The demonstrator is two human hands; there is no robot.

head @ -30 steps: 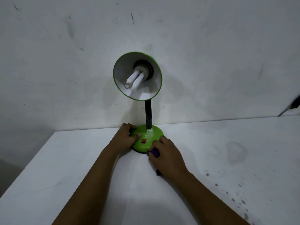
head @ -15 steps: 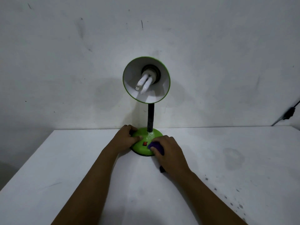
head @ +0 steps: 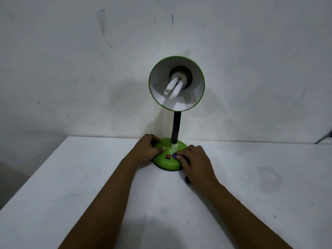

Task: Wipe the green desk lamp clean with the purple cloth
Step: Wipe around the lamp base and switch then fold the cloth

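The green desk lamp [head: 166, 161] stands at the back of the white table, its round base holding a red switch [head: 168, 156]. A black flexible neck [head: 175, 128] carries the green shade [head: 177, 83], which faces me with a white bulb inside. My left hand [head: 146, 150] grips the left side of the base, thumb on top. My right hand [head: 195, 164] holds the purple cloth [head: 177, 156] bunched under its fingers and presses it on the base's right side, just right of the switch. Most of the cloth is hidden under the hand.
The white table [head: 71, 194] meets a scuffed white wall [head: 71, 69] right behind the lamp. The table's left edge runs diagonally at the left. A dark cable [head: 323, 140] shows at the far right by the wall. Small dark specks mark the table's right side.
My right hand with the cloth slid up from the base's front rim onto its top, beside the switch. My view shifted, so the lamp sits more centred. Left hand kept its hold.
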